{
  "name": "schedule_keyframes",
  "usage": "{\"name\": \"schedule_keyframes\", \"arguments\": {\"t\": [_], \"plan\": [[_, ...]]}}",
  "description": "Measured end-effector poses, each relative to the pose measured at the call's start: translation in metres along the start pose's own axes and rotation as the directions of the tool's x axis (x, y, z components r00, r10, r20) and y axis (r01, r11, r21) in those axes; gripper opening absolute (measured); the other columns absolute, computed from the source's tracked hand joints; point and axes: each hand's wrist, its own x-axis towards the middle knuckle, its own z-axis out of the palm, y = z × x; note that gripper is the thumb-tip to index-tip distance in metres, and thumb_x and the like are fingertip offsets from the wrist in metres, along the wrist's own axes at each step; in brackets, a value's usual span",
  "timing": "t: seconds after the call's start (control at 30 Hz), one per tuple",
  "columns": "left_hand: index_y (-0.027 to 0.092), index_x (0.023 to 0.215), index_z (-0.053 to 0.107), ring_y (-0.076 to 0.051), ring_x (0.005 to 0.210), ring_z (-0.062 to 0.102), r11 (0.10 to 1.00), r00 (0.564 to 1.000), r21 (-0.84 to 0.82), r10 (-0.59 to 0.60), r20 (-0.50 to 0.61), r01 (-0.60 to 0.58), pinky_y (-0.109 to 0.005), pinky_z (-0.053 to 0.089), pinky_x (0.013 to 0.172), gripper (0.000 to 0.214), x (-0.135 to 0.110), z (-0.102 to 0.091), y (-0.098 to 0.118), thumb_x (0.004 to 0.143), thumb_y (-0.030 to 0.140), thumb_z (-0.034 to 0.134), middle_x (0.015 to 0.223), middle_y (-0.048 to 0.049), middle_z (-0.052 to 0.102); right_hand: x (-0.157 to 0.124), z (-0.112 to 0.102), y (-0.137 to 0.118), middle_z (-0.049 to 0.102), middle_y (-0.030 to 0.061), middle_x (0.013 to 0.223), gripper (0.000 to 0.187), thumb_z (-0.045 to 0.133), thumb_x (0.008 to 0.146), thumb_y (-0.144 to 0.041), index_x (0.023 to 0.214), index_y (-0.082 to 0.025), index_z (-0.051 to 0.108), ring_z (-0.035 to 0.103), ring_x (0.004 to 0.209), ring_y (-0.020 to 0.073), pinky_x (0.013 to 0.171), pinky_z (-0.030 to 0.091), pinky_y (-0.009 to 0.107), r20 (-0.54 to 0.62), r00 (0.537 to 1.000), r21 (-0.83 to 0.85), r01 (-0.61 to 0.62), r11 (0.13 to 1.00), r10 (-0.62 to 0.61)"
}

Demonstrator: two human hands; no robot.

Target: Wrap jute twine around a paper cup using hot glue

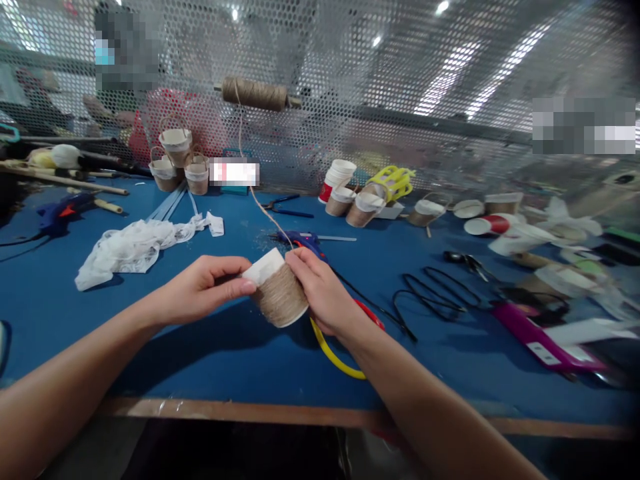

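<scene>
Between my two hands a paper cup (280, 298) is held tilted above the table, most of its side wound with brown twine and a white band bare near one end. My left hand (213, 288) pinches the white end with thumb and fingers. On the other side my right hand (317, 287) grips the cup where the twine strand (261, 208) meets it. That strand runs up to a twine spool (255, 93) on a rod at the mesh screen. Behind the cup lies a blue glue gun (303, 239), partly hidden by my right hand.
White lace (130, 247) lies left on the blue table (210, 363), near another glue gun (63, 212). Small twine-wrapped baskets (176, 143) are stacked at the back. Yellow-handled scissors (333, 357) sit under my right forearm. Black cable (440, 293) and a magenta object (543, 337) lie right.
</scene>
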Motion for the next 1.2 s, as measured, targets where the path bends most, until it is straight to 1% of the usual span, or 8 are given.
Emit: {"name": "schedule_keyframes", "arguments": {"t": [0.17,0.33,0.5,0.77,0.93,1.0,1.1,1.2], "plan": [[0.013,0.083,0.061,-0.015,0.077,0.054,0.988,0.999,-0.154,-0.030,-0.041,0.023,-0.025,0.044,0.075,0.024,0.003,-0.003,0.000,0.082,0.034,0.051,0.079,-0.0036,0.062,0.003,-0.002,-0.002,0.048,-0.0040,0.062,0.019,0.056,0.075,-0.036,0.072,-0.019,0.048,0.047,0.057,0.0108,0.054,0.037,0.024,0.077,0.991,0.126,-0.122,0.985,0.113],[0.013,0.080,0.056,-0.010,0.070,0.053,0.966,1.000,-0.258,-0.008,0.008,0.009,-0.021,0.044,0.069,0.008,0.005,-0.001,0.000,0.074,0.016,0.060,0.075,-0.0002,0.058,0.005,-0.002,-0.003,0.051,-0.0037,0.061,0.016,0.057,0.074,-0.033,0.070,-0.019,0.050,0.049,0.055,0.0108,0.053,0.040,0.024,0.110,0.981,0.190,-0.179,0.965,0.160],[0.013,0.081,0.054,-0.012,0.078,0.055,0.979,0.999,-0.198,0.047,-0.016,-0.049,-0.025,0.044,0.077,0.015,0.004,0.002,0.002,0.070,0.013,0.064,0.080,-0.0009,0.060,0.005,-0.002,-0.004,0.057,-0.0018,0.062,0.010,0.055,0.075,-0.028,0.070,-0.020,0.054,0.053,0.055,0.0125,0.053,0.044,0.026,0.133,0.972,0.215,-0.218,0.952,0.192],[0.013,0.081,0.056,-0.014,0.078,0.056,0.990,0.995,-0.116,0.071,-0.073,-0.079,-0.027,0.044,0.076,0.011,0.005,0.004,0.004,0.072,0.017,0.062,0.081,-0.0022,0.062,0.008,0.000,-0.005,0.061,0.0045,0.064,0.027,0.041,0.081,-0.033,0.073,-0.018,0.062,0.056,0.051,0.0148,0.050,0.045,0.028,0.389,0.875,0.206,-0.386,0.899,0.287],[0.013,0.079,0.056,-0.013,0.075,0.054,0.998,0.998,-0.022,0.055,-0.037,-0.056,-0.026,0.042,0.074,0.013,0.005,0.002,0.006,0.073,0.023,0.062,0.076,-0.0004,0.059,0.004,0.000,-0.004,0.052,-0.0012,0.062,0.017,0.049,0.079,-0.037,0.072,-0.021,0.051,0.049,0.055,0.0133,0.052,0.041,0.027,0.058,0.998,-0.056,-0.018,0.998,0.022],[0.012,0.080,0.056,-0.014,0.074,0.053,0.999,0.999,0.020,0.029,-0.015,-0.028,-0.026,0.042,0.072,0.018,0.004,0.003,0.006,0.072,0.027,0.063,0.076,-0.0002,0.058,0.000,-0.001,-0.004,0.048,-0.0027,0.062,0.018,0.050,0.079,-0.037,0.071,-0.022,0.046,0.045,0.056,0.0123,0.053,0.038,0.025,-0.016,0.986,-0.251,0.158,0.955,-0.168],[0.012,0.080,0.057,-0.014,0.072,0.051,0.999,1.000,0.044,-0.018,0.007,0.017,-0.025,0.041,0.069,0.020,0.004,0.005,0.005,0.072,0.030,0.063,0.075,-0.0002,0.057,-0.007,0.000,-0.003,0.049,-0.0012,0.065,0.015,0.042,0.084,-0.034,0.075,-0.022,0.042,0.046,0.057,0.0132,0.055,0.037,0.027,0.040,0.913,-0.552,0.359,0.752,-0.406],[0.012,0.080,0.057,-0.013,0.069,0.051,0.998,0.998,0.008,-0.065,0.005,0.065,-0.023,0.041,0.065,0.020,0.004,0.012,0.004,0.072,0.030,0.062,0.073,0.0002,0.056,-0.011,0.002,0.000,0.053,0.0018,0.070,0.013,0.037,0.087,-0.032,0.080,-0.022,0.041,0.052,0.062,0.0151,0.058,0.039,0.029,0.114,0.867,-0.674,0.427,0.603,-0.486]]}}
